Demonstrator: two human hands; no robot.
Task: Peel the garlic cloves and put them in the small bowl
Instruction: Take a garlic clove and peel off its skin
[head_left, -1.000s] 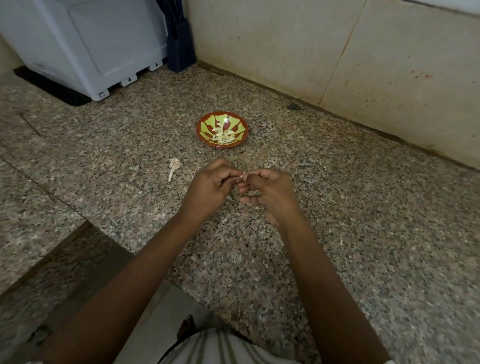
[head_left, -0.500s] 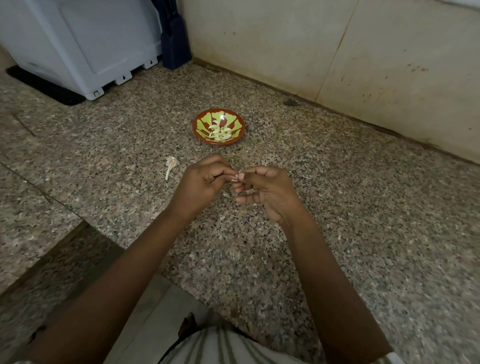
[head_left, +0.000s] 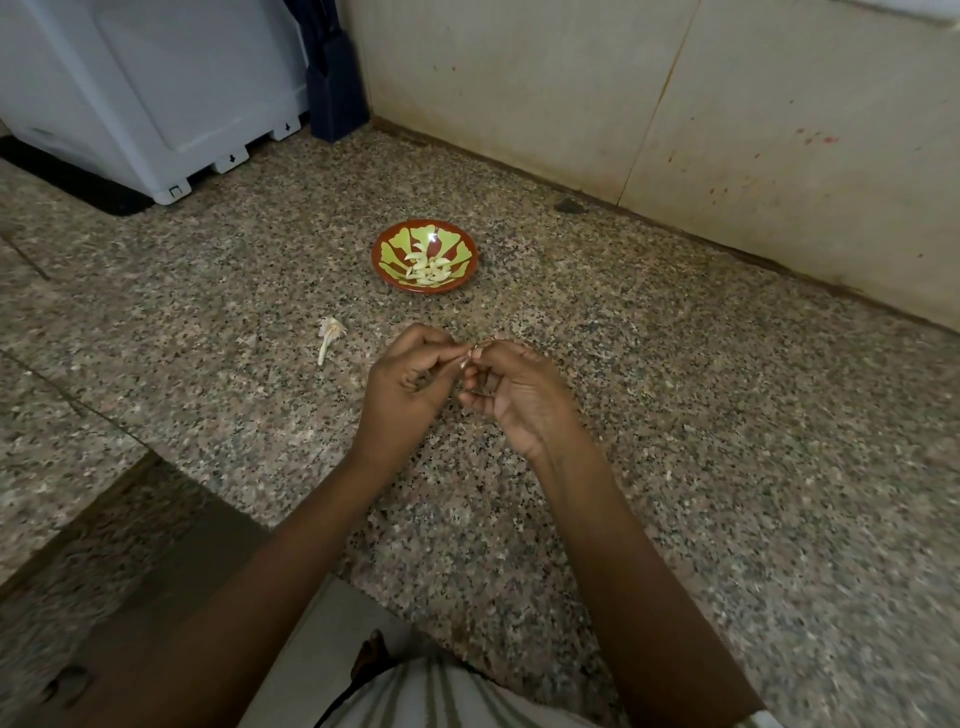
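Garlic clove (head_left: 466, 359) being pinched between fingertips of both hands, left hand (head_left: 404, 397) and right hand (head_left: 522, 402) curling together, wrists near, small bowl (head_left: 387, 244) sitting farther away, holding peeled cloves (head_left: 430, 270)

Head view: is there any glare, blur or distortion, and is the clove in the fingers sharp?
In the head view the light is dim; one glare spot sits inside the bowl; the wall base bows from wide-angle distortion; the floor smears at lower right; the clove pinched between left hand and right hand is small and soft.
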